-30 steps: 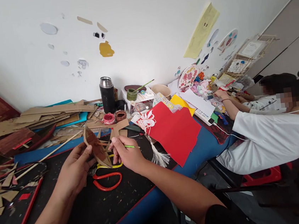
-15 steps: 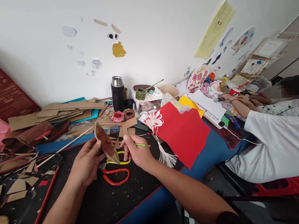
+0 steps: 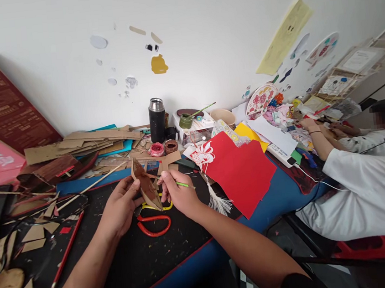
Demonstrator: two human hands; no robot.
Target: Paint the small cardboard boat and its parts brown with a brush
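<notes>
Between my thumb and fingers, my left hand (image 3: 121, 206) holds a small boat-shaped cardboard piece (image 3: 145, 185), tilted upright. Brown paint covers much of its inner face, while its ends are bare cardboard. My right hand (image 3: 180, 189) pinches a thin paintbrush with a green handle (image 3: 182, 184); its tip points at the painted face, partly hidden by the fingers. Scissors with red and yellow handles (image 3: 155, 226) lie on the black mat just beneath the piece. Beyond my hands stand an open jar of brown paint (image 3: 171, 146) and one of red paint (image 3: 157, 149).
Cardboard scraps (image 3: 33, 238) and a red pencil (image 3: 68, 251) lie at left, near a brown model boat (image 3: 51, 172). Behind stands a black thermos (image 3: 157, 122). Red felt (image 3: 240, 171) with a white tassel (image 3: 219, 200) covers the right side. A co-worker in a white shirt (image 3: 366, 194) sits at right.
The view has shifted a little to the left, so everything appears slightly farther right. Both hands keep their holds on the cardboard piece and the paintbrush, with little other movement.
</notes>
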